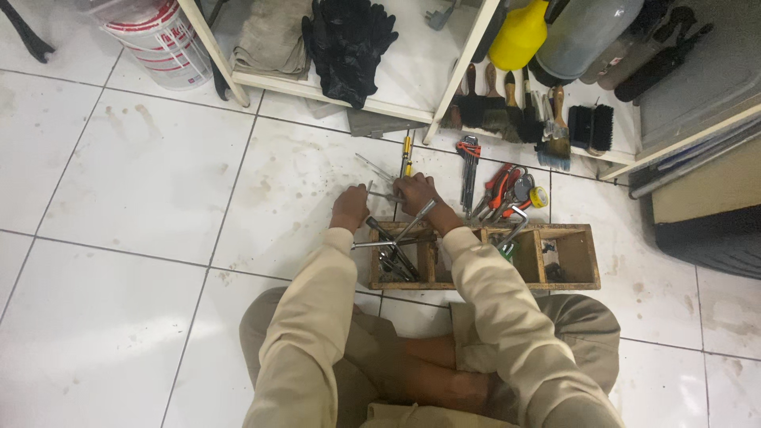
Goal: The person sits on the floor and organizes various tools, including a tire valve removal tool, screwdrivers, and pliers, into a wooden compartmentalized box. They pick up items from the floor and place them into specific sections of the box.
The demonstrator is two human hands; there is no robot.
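— Tools (379,171) mostly, long steel ones, laid in a little fan on the floor tile (293,182) just past the wooden tool tray (483,281). Both hands are right on them.

— How much is out of the tray, would you say?

— A fair bit. Beyond the far edge lie a yellow-handled screwdriver (407,152), a set of hex keys in a red holder (468,162) and a heap of pliers with red and orange handles (503,190), with a roll of yellow tape (539,196) beside them. The left compartment still bristles with sockets and long wrenches (394,252); the right one looks nearly bare, only some small dark bits in it. So I'd judge the sorting partly done, with the left compartment left.

— And the hands?

— The person sits cross-legged, both arms stretched forward over the tray. The left hand (349,208) is curled, knuckles up, touching the near ends of the steel rods; whether its grip closes on one I cannot tell. The right hand (418,192) is clenched around a slim metal rod (421,215) that slants back toward the tray.

— Anything behind?

— Shelf (412,107) with black gloves (346,43), paintbrushes (495,107) and a yellow spray bottle (519,36).
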